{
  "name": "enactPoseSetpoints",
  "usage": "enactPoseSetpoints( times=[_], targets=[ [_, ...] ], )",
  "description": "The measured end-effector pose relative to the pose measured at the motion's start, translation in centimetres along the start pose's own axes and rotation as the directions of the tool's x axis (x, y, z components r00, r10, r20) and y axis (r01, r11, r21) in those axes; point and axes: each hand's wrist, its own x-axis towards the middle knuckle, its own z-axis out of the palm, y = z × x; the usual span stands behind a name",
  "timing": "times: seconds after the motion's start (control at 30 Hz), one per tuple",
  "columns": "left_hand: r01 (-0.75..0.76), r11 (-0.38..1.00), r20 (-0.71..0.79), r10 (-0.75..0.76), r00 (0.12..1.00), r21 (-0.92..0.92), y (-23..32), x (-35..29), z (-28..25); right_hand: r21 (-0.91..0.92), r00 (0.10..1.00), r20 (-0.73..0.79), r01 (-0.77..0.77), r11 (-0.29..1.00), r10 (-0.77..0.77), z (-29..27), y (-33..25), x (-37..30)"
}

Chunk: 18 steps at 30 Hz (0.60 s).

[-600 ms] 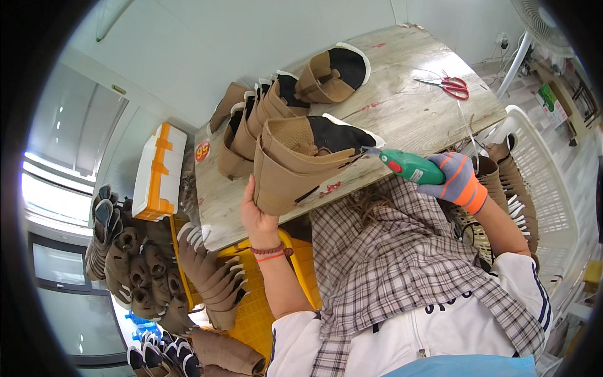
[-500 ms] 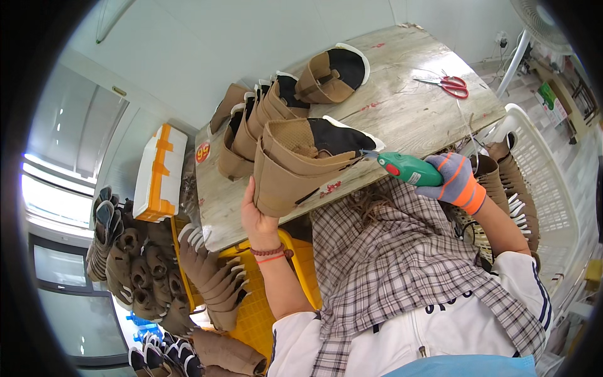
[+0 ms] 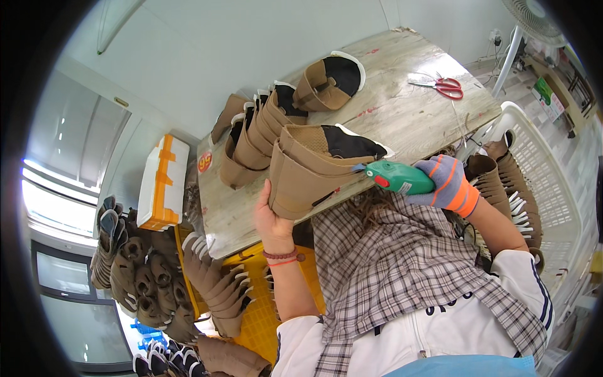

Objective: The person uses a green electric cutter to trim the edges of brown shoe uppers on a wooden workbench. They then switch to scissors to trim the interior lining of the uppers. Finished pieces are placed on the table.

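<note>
My bare left hand (image 3: 274,217) grips the lower left side of a brown boot upper (image 3: 304,179), which has a black inner lining and a white edge at its far right. The thumb lies along the outside; the other fingers are partly hidden behind the piece. In a grey and orange glove, my right hand (image 3: 445,182) is closed around a green electric cutter (image 3: 397,178) with a red button. The tool's tip points left and meets the near edge of the upper, below the black lining.
Several more boot uppers (image 3: 257,141) stand in a row on the wooden table (image 3: 408,88). Red-handled scissors (image 3: 447,88) lie near its right end. A white basket (image 3: 540,157) with uppers is at right, a yellow crate (image 3: 251,320) below left. An orange-strapped white box (image 3: 164,182) stands left.
The cutter's tip has shifted left along the near edge of the upper, away from the white-edged end. The upper and my left hand have moved slightly right in the picture.
</note>
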Motion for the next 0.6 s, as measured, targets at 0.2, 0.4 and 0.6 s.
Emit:
enactPoseSetpoints(
  times=[0.2, 0.4, 0.6],
  targets=[
    [-0.069, 0.998, 0.111, 0.070, 0.991, -0.008, -2.2, -1.3, 1.6, 0.069, 0.999, -0.051, 0.002, 0.998, 0.002, -0.5, -1.5, 0.9],
    [-0.240, 0.963, 0.166, 0.219, 0.961, 0.119, -5.2, -2.4, 2.6, 0.183, 0.995, -0.082, -0.038, 0.982, 0.054, -0.2, -1.8, 1.3],
    [-0.419, 0.827, 0.322, 0.308, 0.895, 0.375, -7.4, -2.3, 1.5, 0.376, 0.953, 0.030, -0.291, 0.880, 0.303, 1.5, -1.8, 1.2]
  ],
)
